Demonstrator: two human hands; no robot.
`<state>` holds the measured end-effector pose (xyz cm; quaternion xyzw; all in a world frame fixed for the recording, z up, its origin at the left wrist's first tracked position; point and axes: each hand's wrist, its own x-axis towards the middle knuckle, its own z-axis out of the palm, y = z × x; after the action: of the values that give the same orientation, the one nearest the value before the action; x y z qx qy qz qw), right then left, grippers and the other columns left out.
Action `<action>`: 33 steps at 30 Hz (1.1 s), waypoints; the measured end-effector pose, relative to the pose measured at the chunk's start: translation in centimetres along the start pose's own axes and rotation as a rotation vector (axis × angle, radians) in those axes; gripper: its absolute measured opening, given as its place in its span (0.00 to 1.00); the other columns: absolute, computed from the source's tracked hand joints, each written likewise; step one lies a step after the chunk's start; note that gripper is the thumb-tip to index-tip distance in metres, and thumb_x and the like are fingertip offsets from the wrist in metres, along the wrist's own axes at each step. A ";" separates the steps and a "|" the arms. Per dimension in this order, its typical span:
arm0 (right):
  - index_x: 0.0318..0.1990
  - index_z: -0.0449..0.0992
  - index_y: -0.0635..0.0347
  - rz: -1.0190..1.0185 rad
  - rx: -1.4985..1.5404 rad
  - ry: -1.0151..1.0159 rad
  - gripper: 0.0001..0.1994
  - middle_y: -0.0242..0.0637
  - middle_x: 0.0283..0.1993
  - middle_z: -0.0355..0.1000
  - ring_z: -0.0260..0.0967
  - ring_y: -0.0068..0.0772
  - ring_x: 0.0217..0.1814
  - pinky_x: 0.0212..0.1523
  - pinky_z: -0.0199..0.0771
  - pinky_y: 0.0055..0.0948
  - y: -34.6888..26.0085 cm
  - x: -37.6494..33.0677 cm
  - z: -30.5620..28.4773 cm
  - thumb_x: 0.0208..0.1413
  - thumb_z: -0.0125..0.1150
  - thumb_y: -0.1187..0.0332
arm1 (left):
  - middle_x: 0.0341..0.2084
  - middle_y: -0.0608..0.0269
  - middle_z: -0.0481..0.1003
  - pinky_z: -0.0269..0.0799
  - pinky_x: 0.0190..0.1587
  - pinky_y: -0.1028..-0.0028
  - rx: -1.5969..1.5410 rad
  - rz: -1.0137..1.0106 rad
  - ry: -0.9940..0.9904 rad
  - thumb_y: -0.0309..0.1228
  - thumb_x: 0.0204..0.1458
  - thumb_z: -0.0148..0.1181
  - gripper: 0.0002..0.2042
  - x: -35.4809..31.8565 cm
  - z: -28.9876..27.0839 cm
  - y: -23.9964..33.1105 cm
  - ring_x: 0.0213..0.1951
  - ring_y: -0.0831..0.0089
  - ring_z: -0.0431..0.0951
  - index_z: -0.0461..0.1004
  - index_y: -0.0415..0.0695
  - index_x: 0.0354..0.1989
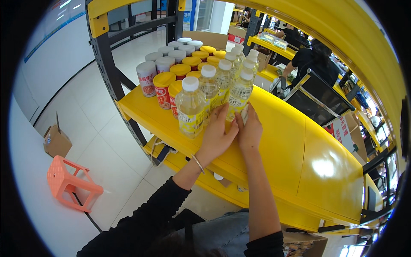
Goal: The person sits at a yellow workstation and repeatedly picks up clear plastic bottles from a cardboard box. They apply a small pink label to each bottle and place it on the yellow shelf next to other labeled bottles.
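Clear plastic bottles with white caps and yellow labels stand upright in two rows on a yellow shelf (278, 124). At the near end of the right row, my two hands close round the lower part of one bottle (238, 95). My left hand (219, 135) has its fingers on the bottle's left side, reaching in beside the neighbouring bottle (209, 88). Against its right side lies my right hand (249, 130); its fingertips are partly hidden. The nearest bottle (190, 107) of the left row stands left of my left hand, apart from it.
Left of the bottles stand red cans with yellow lids (164, 91) and pale cans with whitish lids (147, 79). A dark metal upright (105, 60) bounds the shelf. A pink stool (70, 182) and a cardboard box (58, 141) are on the floor. Another person (314, 64) sits beyond the shelf.
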<state>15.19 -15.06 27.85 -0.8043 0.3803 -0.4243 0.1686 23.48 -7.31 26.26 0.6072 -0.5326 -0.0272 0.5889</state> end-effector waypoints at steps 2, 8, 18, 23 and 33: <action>0.58 0.61 0.62 -0.006 0.005 0.012 0.25 0.52 0.47 0.69 0.69 0.54 0.45 0.43 0.71 0.43 0.3 0.0 0.2 0.54 0.57 0.64 | 0.55 0.37 0.56 0.58 0.58 0.64 -0.003 -0.027 -0.015 0.35 0.50 0.52 0.31 -0.1 0.2 0.3 0.57 0.47 0.59 0.52 0.30 0.60; 0.58 0.61 0.61 0.006 0.023 0.000 0.25 0.50 0.46 0.69 0.70 0.53 0.44 0.41 0.72 0.42 0.0 -0.1 0.4 0.55 0.56 0.63 | 0.58 0.38 0.52 0.55 0.60 0.64 -0.023 -0.014 -0.044 0.34 0.49 0.53 0.34 -0.3 0.0 0.1 0.60 0.48 0.54 0.48 0.30 0.61; 0.60 0.57 0.60 0.006 -0.033 -0.051 0.27 0.47 0.50 0.67 0.71 0.51 0.43 0.39 0.73 0.41 0.1 -0.2 0.3 0.54 0.56 0.63 | 0.61 0.42 0.52 0.46 0.64 0.64 -0.134 -0.065 -0.044 0.30 0.50 0.54 0.32 -0.3 0.2 0.3 0.64 0.52 0.49 0.50 0.33 0.62; 0.62 0.54 0.60 0.014 -0.085 -0.099 0.29 0.45 0.54 0.65 0.71 0.51 0.43 0.39 0.74 0.41 0.2 -0.3 0.3 0.54 0.56 0.63 | 0.60 0.38 0.49 0.50 0.63 0.65 -0.064 -0.026 -0.070 0.33 0.50 0.53 0.33 -0.4 0.3 -0.2 0.63 0.49 0.50 0.48 0.29 0.61; 0.62 0.53 0.59 -0.004 -0.068 -0.109 0.30 0.45 0.55 0.64 0.71 0.51 0.44 0.40 0.74 0.41 0.2 -0.2 0.3 0.53 0.56 0.64 | 0.61 0.39 0.49 0.49 0.63 0.66 -0.059 -0.031 -0.075 0.33 0.50 0.53 0.33 -0.4 0.1 -0.4 0.64 0.51 0.49 0.48 0.29 0.61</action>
<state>15.20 -15.03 27.42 -0.8323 0.3830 -0.3670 0.1607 23.47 -7.21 25.67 0.5964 -0.5437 -0.0748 0.5857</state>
